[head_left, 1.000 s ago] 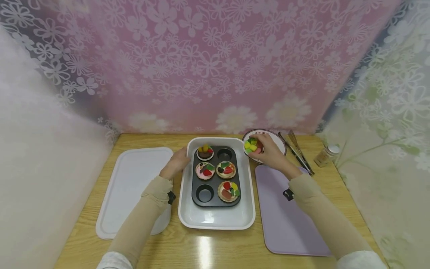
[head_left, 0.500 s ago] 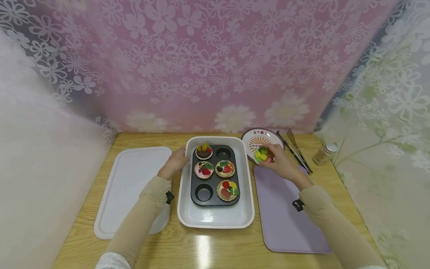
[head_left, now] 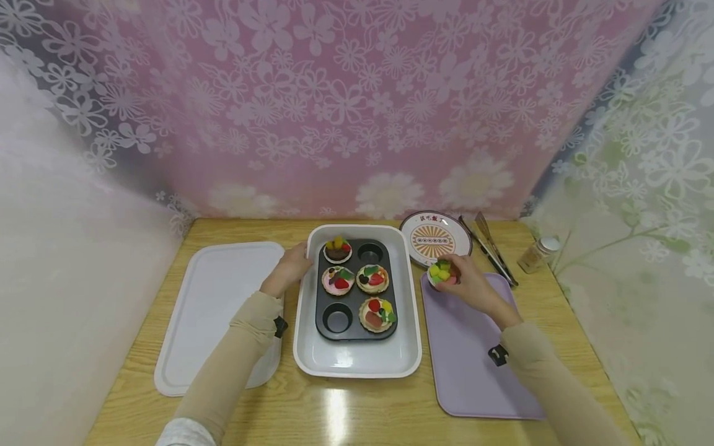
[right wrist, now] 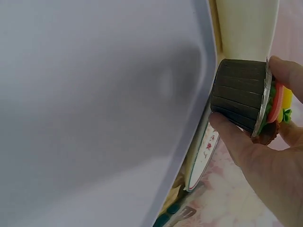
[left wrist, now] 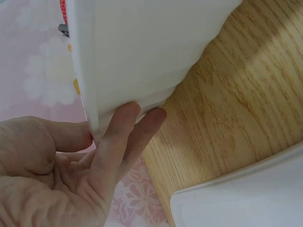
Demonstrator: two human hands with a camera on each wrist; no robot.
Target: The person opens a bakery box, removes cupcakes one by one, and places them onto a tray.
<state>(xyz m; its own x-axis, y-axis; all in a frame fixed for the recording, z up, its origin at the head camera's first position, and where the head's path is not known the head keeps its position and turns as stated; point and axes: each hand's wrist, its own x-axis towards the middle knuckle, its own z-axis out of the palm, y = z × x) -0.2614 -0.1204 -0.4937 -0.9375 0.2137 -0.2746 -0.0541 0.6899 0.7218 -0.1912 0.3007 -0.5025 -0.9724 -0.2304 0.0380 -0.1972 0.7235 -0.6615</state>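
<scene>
My right hand [head_left: 474,286] holds a toy cupcake [head_left: 442,273] topped with yellow, green and pink pieces, low over the far left corner of the purple tray [head_left: 474,365]. In the right wrist view the cupcake's dark pleated cup [right wrist: 239,92] shows between thumb and fingers. With thumb at the rim and fingers against the outer wall, my left hand [head_left: 289,270] pinches the left side of a deep white tray [head_left: 357,364]. Inside it lies a dark muffin tin [head_left: 357,334] carrying several toy tarts, such as a pink one [head_left: 337,280]; its far right and near left cups are bare.
A white plate [head_left: 432,240] with a sunburst print stands behind the purple tray. Tongs [head_left: 491,253], a slotted turner [head_left: 488,235] and a small jar [head_left: 538,254] lie or stand right of it. A flat white tray [head_left: 217,322] is at left.
My right hand has carried the cupcake from over the plate toward me and slightly right, to the purple tray's corner. The plate's print is now uncovered. My left hand keeps its place.
</scene>
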